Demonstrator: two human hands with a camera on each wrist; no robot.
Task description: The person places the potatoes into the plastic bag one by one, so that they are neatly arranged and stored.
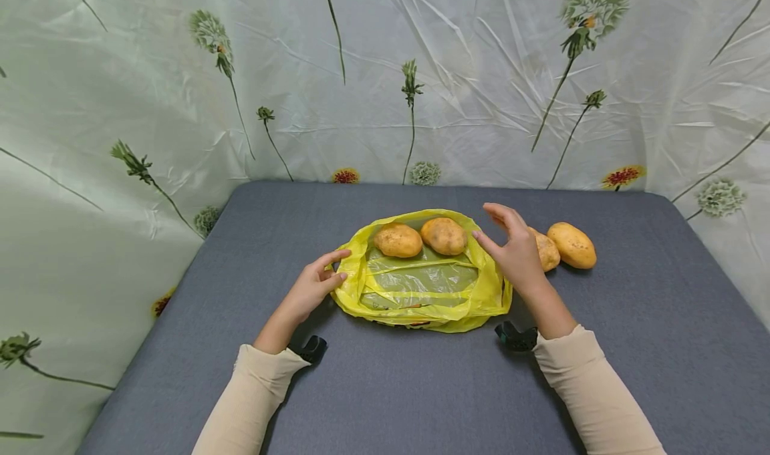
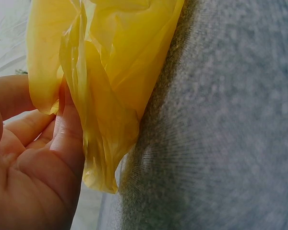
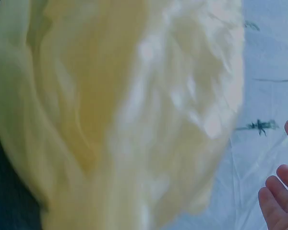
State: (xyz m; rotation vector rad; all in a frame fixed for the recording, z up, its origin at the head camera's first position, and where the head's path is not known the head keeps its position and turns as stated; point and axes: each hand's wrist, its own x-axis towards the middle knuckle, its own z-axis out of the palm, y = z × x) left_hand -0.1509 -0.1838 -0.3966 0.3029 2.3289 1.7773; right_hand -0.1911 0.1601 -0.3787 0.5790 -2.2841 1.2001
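A yellow plastic bag [image 1: 415,315] lies spread on the grey surface with its mouth facing up. Inside, near its far edge, are a left potato [image 1: 398,240] and a right potato [image 1: 444,236], side by side. My left hand [image 1: 309,286] holds the bag's left edge, the thin film lying between thumb and forefinger in the left wrist view. Over the bag's right rim, my right hand [image 1: 519,251] is raised with fingers spread and nothing in its grasp. In the right wrist view its fingers [image 3: 278,196] stand apart from the bag.
Right of the bag, one potato [image 1: 546,250] is partly hidden behind my right hand, and another potato [image 1: 571,245] touches it. The grey padded table [image 1: 415,395] ends at the back against a flower-printed curtain [image 1: 337,127].
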